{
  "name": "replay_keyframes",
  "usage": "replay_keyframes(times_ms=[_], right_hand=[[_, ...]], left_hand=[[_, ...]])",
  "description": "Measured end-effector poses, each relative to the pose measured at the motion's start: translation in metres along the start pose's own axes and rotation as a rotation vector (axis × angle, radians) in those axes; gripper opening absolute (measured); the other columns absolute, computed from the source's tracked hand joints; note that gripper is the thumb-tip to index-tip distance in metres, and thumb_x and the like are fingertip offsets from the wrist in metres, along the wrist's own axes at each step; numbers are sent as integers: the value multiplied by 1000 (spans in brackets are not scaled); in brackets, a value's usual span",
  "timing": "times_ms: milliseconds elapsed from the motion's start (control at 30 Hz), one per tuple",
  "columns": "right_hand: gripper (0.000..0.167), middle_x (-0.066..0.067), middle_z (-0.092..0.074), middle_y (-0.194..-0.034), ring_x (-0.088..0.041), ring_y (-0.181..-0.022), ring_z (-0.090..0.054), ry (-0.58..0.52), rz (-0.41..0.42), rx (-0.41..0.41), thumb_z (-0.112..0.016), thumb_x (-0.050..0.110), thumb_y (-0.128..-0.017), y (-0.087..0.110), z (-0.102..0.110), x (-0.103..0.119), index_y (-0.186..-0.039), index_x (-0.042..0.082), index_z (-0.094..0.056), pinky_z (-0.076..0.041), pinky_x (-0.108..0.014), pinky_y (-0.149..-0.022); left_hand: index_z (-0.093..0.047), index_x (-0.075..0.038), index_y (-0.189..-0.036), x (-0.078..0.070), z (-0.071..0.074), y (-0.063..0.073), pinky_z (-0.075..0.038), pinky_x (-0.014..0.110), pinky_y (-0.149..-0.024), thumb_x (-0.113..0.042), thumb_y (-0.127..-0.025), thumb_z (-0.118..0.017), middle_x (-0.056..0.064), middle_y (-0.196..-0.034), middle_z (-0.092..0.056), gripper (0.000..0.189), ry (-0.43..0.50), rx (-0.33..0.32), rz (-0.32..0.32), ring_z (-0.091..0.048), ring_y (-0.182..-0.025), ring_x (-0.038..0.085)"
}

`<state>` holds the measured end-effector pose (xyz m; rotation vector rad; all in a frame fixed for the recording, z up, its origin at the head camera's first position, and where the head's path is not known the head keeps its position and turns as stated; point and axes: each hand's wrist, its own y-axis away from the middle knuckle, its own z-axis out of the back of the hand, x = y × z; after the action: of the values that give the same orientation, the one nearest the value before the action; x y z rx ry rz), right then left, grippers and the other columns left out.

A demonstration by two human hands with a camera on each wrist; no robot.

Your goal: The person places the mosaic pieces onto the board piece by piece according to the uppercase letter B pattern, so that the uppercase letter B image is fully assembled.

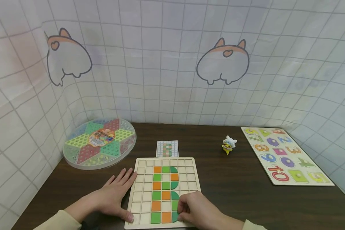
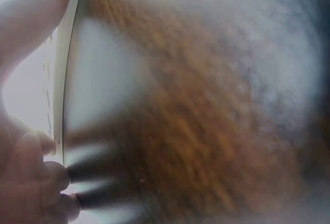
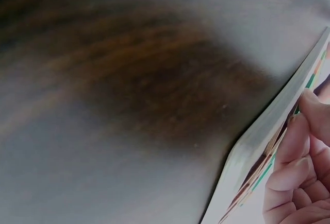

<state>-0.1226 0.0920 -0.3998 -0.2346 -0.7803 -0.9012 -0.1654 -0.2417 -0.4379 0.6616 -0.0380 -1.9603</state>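
A pale wooden grid board lies at the table's front, with orange, light green and dark green tiles set in its cells. My left hand rests with fingers spread along the board's left side, thumb on the lower left corner and fingertips at the upper left edge. Over the lower right cells, my right hand has its fingers curled and pinches a dark green rounded tile at its right side. In the right wrist view, the thumb and index finger meet just above the board; the tile is mostly hidden there.
Behind the board lies a pattern card. A round Chinese checkers board stands at the back left. To the right are a small yellow and white figurine and a number puzzle board. A grid-patterned curtain surrounds the dark table.
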Motion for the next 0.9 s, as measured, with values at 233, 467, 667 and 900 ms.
replay_keyframes(times_ms=[233, 467, 667, 900], right_hand=[[20, 16, -56, -66, 7, -59, -46, 5, 25, -10, -84, 9, -84, -1, -1, -1, -75, 15, -67, -45, -16, -57], [20, 14, -57, -69, 4, -61, -48, -35, 8, -76, -81, 8, -86, 4, 12, -6, -75, 17, -66, -43, -18, -56], [13, 9, -60, -75, 1, -65, -51, 12, -30, -147, -82, 14, -86, 13, 29, -23, -87, 13, -69, -45, -20, -59], [17, 9, -61, -77, 1, -66, -52, 39, -35, -172, -83, 20, -86, 20, 41, -40, -93, 11, -70, -46, -21, -59]], left_hand=[[-9, -16, -166, 4, -2, 0, -7, 73, -119, -88, -61, -72, 13, -174, -1, 142, -5, -4, -3, 2, -160, 41], [-8, -18, -167, 6, -2, -1, -8, 73, -119, -89, -62, -72, 13, -173, -1, 141, -6, -7, -5, 1, -160, 41], [-9, -16, -166, 7, -1, 1, -9, 74, -119, -88, -62, -72, 14, -173, -2, 142, -17, -4, 3, 1, -160, 41], [-6, -15, -167, 4, 4, 4, -8, 77, -115, -81, -68, -75, 20, -172, -1, 138, 4, 23, -22, -1, -158, 48]])
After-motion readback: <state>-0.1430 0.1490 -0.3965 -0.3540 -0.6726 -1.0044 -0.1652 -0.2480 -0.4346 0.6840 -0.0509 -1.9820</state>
